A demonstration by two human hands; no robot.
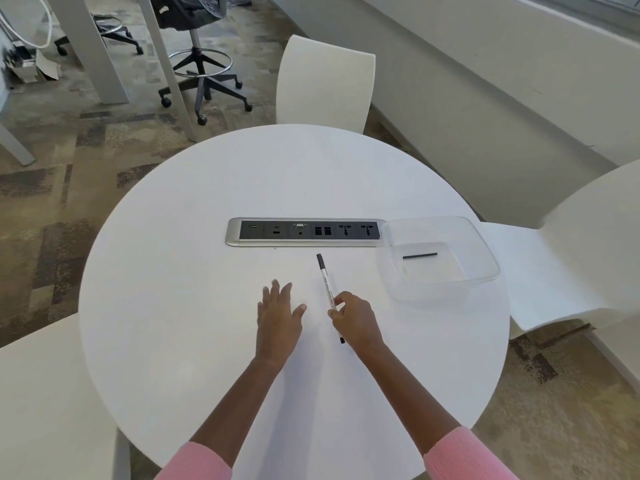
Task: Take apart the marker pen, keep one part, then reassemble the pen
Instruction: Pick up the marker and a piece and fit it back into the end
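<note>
Your right hand (353,318) grip pinches the marker pen (327,289) near its lower end; your left hand (278,313) lies flat and spread on the tabletop (207,271). Held so far down, it may tip or roll.

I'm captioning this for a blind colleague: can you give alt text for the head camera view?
The right hand holds a white marker pen low over a round white table; the left hand rests open beside it. A thin black part lies in a clear container.

Marker pen (327,289) lying on table (207,271), before socket strip (304,232) | tray (440,258) sitting right of strip, holding pen part (419,256)
</note>
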